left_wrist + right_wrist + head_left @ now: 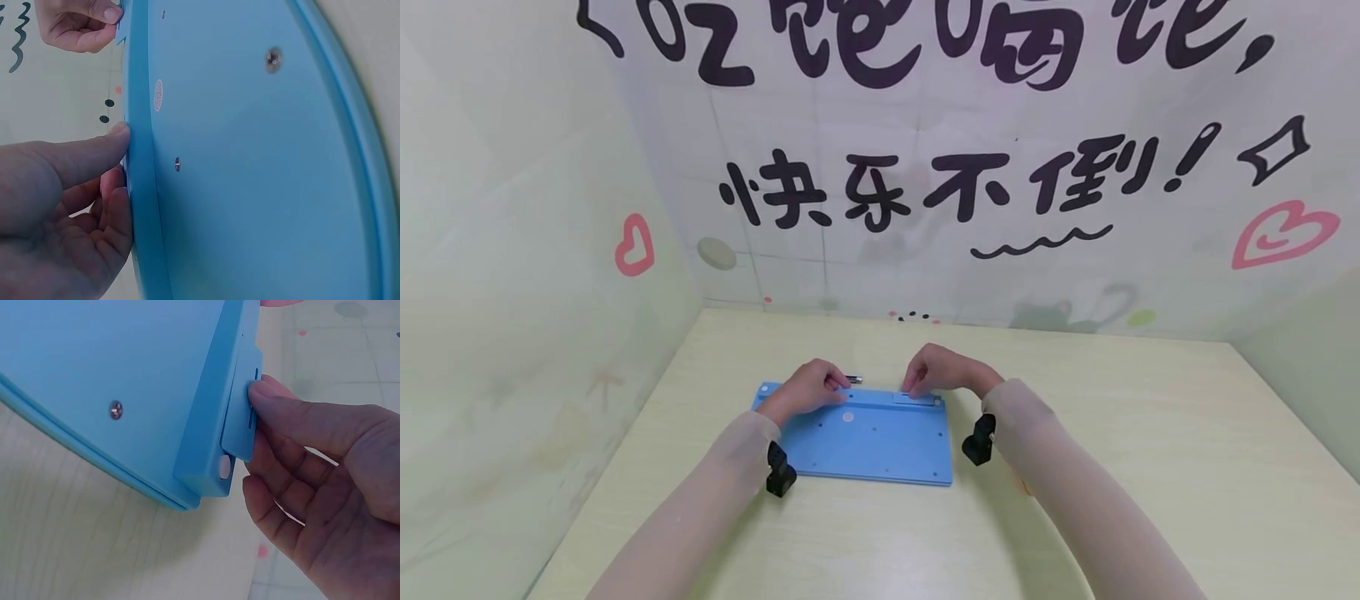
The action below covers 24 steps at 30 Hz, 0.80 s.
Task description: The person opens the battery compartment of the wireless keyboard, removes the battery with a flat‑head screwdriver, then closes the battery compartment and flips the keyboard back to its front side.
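Observation:
A light-blue keyboard (pixel 874 446) lies underside up on the table, with screws and a raised ridge along its far edge. My left hand (pixel 808 387) grips this far edge left of the middle; in the left wrist view its thumb and curled fingers (pixel 119 219) meet the ridge. At the ridge's right end, my right hand (pixel 936 369) pinches the slotted blue battery cover (pixel 240 428). The cover sits tilted, one end raised off the ridge beside a white rubber foot (pixel 224 467). Just beyond the left fingertips lies a small black-and-silver battery (pixel 855 379).
The pale wooden table (pixel 1150 467) extends to both sides of the keyboard. A printed wall (pixel 880 275) with lettering stands behind it, and another wall (pixel 535 333) closes off the left. A black wrist camera (pixel 781 479) is strapped by the left sleeve, another (pixel 978 442) by the right.

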Each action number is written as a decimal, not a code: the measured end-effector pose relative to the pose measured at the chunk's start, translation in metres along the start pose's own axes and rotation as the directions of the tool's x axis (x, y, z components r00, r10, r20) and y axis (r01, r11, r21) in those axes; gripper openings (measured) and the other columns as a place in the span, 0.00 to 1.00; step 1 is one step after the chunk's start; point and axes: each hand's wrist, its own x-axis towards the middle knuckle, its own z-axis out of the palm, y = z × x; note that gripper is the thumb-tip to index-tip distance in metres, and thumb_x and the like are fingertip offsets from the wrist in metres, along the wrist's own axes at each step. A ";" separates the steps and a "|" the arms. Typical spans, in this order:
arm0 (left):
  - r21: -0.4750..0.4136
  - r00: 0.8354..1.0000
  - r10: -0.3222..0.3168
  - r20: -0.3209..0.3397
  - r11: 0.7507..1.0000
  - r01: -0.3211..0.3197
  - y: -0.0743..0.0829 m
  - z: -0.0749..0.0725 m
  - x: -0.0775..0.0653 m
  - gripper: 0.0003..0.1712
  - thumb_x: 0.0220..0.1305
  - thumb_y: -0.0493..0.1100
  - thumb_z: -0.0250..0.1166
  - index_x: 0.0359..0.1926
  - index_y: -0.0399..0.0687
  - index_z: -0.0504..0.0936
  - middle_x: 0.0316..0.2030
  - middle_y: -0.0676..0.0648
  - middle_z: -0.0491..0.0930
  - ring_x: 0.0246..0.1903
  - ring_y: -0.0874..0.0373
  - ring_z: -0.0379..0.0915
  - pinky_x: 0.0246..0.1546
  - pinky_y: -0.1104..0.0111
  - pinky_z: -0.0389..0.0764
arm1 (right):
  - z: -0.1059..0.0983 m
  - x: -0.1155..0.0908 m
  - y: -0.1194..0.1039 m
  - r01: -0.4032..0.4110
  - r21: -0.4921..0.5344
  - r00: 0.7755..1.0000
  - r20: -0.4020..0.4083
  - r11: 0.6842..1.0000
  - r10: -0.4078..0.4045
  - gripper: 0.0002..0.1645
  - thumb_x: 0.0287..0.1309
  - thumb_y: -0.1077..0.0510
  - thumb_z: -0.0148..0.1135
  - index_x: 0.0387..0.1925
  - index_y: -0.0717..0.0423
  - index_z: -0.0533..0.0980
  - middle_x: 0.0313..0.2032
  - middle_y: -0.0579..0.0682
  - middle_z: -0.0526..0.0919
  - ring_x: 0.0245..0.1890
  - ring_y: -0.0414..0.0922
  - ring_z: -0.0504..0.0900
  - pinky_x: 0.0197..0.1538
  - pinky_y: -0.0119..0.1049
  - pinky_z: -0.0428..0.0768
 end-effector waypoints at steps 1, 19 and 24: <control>0.001 1.000 0.001 -0.001 1.000 -0.001 0.000 0.000 0.000 0.08 0.57 0.35 0.64 0.40 0.41 0.81 0.34 0.47 0.74 0.35 0.55 0.67 0.41 0.65 0.73 | 0.000 0.001 0.000 -0.004 0.010 1.000 0.000 1.000 0.004 0.05 0.51 0.66 0.65 0.32 0.60 0.83 0.30 0.48 0.83 0.29 0.40 0.77 0.40 0.31 0.76; -0.002 1.000 0.013 -0.002 1.000 -0.013 0.000 0.000 -0.001 0.08 0.57 0.34 0.64 0.40 0.40 0.81 0.33 0.48 0.74 0.33 0.55 0.67 0.39 0.65 0.72 | -0.001 0.005 0.002 -0.062 0.060 0.998 0.014 0.996 0.061 0.03 0.50 0.66 0.66 0.29 0.59 0.83 0.28 0.49 0.83 0.28 0.41 0.77 0.40 0.33 0.76; 0.003 1.000 0.016 0.000 1.000 -0.016 -0.001 0.000 -0.002 0.08 0.57 0.34 0.64 0.40 0.40 0.81 0.32 0.47 0.74 0.33 0.55 0.67 0.39 0.66 0.72 | 0.000 0.008 0.002 -0.067 0.066 0.998 0.016 0.996 0.066 0.03 0.48 0.68 0.66 0.27 0.60 0.83 0.29 0.51 0.83 0.28 0.41 0.78 0.41 0.34 0.76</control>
